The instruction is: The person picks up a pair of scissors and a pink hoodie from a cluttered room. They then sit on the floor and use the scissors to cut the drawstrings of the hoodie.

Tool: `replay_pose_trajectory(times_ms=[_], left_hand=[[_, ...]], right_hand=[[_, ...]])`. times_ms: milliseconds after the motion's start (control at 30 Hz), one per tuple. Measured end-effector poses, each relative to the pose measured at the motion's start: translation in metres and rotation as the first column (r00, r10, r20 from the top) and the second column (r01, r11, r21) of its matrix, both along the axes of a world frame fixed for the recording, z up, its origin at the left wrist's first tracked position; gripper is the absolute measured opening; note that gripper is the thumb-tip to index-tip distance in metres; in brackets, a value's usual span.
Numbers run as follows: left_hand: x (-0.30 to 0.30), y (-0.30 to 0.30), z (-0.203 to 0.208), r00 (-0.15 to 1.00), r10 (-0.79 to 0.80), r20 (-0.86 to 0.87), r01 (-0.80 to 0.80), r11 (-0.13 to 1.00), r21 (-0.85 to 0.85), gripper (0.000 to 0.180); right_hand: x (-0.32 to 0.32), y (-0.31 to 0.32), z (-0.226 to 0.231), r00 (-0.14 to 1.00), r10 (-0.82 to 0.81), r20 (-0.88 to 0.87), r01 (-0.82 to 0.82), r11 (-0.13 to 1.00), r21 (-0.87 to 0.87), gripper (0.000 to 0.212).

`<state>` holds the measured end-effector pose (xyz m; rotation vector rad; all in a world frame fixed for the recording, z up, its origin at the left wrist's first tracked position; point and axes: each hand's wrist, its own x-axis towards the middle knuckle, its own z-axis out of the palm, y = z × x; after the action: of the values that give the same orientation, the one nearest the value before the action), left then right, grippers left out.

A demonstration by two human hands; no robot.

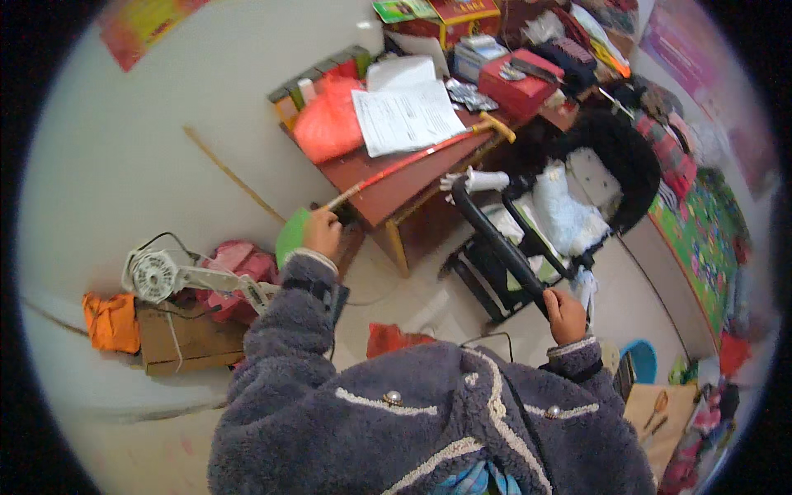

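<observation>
My left hand [322, 234] is closed at the lower end of a red walking cane [394, 167], just off the near left edge of the brown table. The cane lies slanting across the tabletop, its yellowish T-shaped handle at the far right. Beside that hand is a green flat thing [291, 237], partly covered by my fingers. My right hand [565, 316] is wrapped round the black push bar [502, 247] of a stroller [615, 136]. Pale blue and white cloths [565, 210] lie in the stroller seat. A white piece with finger-like prongs [477, 181] sits by the bar's far end.
The brown table [375, 194] carries a red plastic bag [330, 124], papers [410, 117] and a red box [518, 84]. A thin stick [233, 175] leans by the wall. Left stands a white fan [155, 275] with a cardboard box [190, 338]. A blue basin [639, 361] is at right.
</observation>
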<state>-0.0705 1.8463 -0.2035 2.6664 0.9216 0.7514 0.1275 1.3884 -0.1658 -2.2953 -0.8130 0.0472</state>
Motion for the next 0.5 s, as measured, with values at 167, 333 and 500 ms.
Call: replay_pose_trajectory(times_ms=[167,333,500], left_hand=[[0.022,0.072,-0.045,0.974,0.141,-0.180,-0.106,0.976,0.192,0.028],[0.047,0.093,-0.065,0.930,0.142,-0.338,-0.143,0.989,0.022,0.021],[0.052,0.097,-0.064,0.941,0.002,-0.340,-0.100,0.957,-0.272,0.017]], right_hand=[[0.000,-0.003,-0.001,0.996,-0.081,-0.032,0.074,0.983,-0.168,0.039],[-0.002,0.002,0.006,0.986,-0.145,-0.080,0.129,0.976,-0.174,0.038],[-0.004,0.007,0.007,0.978,-0.192,-0.078,0.181,0.975,-0.131,0.031]])
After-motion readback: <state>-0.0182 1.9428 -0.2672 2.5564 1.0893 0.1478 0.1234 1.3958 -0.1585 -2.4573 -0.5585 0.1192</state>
